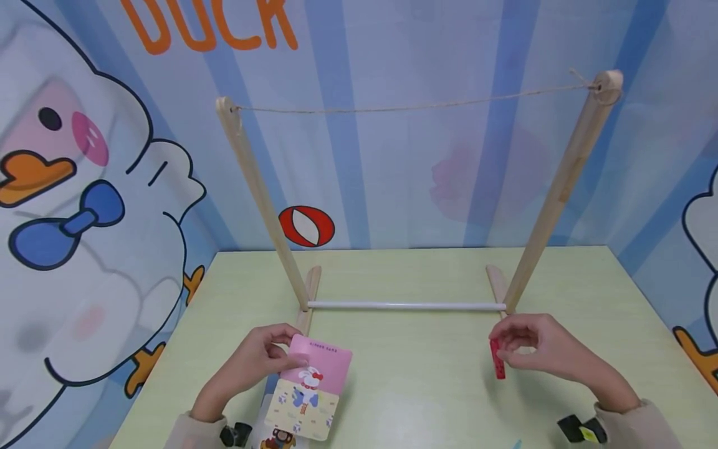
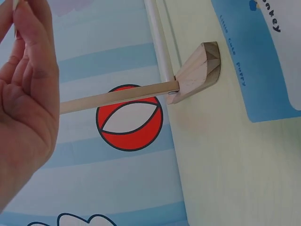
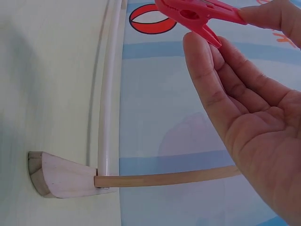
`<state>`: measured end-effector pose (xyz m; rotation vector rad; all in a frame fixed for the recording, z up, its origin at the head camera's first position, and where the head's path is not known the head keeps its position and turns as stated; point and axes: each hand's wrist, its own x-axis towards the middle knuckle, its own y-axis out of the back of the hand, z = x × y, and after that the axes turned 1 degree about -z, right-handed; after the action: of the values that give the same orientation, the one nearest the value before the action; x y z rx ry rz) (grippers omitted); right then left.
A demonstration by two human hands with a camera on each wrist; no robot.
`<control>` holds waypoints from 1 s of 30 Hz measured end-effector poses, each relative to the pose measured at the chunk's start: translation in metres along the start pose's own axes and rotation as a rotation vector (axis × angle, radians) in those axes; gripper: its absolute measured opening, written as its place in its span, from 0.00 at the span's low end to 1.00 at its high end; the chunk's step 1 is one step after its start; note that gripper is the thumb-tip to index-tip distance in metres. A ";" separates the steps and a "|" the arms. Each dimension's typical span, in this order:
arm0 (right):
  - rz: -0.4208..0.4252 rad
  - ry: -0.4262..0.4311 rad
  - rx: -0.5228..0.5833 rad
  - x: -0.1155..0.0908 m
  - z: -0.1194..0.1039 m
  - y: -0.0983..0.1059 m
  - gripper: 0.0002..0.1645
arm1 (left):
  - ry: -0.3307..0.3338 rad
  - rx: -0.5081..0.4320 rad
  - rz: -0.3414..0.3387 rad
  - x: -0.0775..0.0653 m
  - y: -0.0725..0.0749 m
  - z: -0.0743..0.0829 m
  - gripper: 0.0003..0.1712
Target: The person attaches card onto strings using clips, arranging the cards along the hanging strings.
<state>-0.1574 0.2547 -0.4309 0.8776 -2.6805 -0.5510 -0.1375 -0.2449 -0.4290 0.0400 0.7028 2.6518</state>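
My left hand (image 1: 260, 362) pinches a pink and yellow card (image 1: 331, 365) by its upper left edge, thumb on the printed face. A rabbit with a red bow is drawn on that card, which overlaps other cards (image 1: 277, 438) on the table in the head view. One of those has a blue border (image 2: 261, 94) with lettering in the left wrist view. My right hand (image 1: 552, 346) holds a red clothespin (image 1: 497, 360) between thumb and fingers, one handle under each. In the right wrist view the clothespin (image 3: 183, 8) points away from the palm.
A wooden frame stands on the table (image 1: 415, 362), with a left post (image 1: 263, 199), a right post (image 1: 561, 181) and a white rod (image 1: 406, 306) low between them. Thin twine (image 1: 392, 110) runs between the post tops. Behind is a printed backdrop (image 1: 392, 174).
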 end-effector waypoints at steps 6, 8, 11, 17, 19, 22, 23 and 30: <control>-0.003 0.001 0.018 0.003 -0.001 0.000 0.12 | -0.015 -0.034 0.008 -0.002 0.003 0.002 0.20; -0.005 -0.003 0.020 0.004 -0.002 0.001 0.13 | -0.014 -0.041 0.008 -0.002 0.003 0.002 0.20; -0.004 -0.006 0.017 0.006 -0.003 0.001 0.13 | -0.012 -0.042 0.014 -0.002 0.003 0.002 0.20; 0.006 0.006 -0.017 0.010 -0.005 0.003 0.13 | -0.007 -0.029 0.043 -0.002 0.005 0.003 0.20; 0.009 0.010 -0.022 0.011 -0.006 0.003 0.13 | -0.001 -0.028 0.049 -0.002 0.006 0.003 0.20; 0.012 0.017 -0.018 0.014 -0.006 0.004 0.13 | 0.002 -0.024 0.058 -0.002 0.008 0.003 0.21; 0.013 0.023 -0.019 0.014 -0.006 0.004 0.14 | 0.001 -0.022 0.060 -0.001 0.008 0.004 0.21; 0.015 0.047 -0.040 0.021 -0.010 0.004 0.12 | -0.013 -0.005 0.084 0.002 0.013 0.006 0.20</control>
<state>-0.1728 0.2425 -0.4176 0.8486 -2.6228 -0.5714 -0.1433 -0.2520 -0.4171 0.0865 0.7046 2.7311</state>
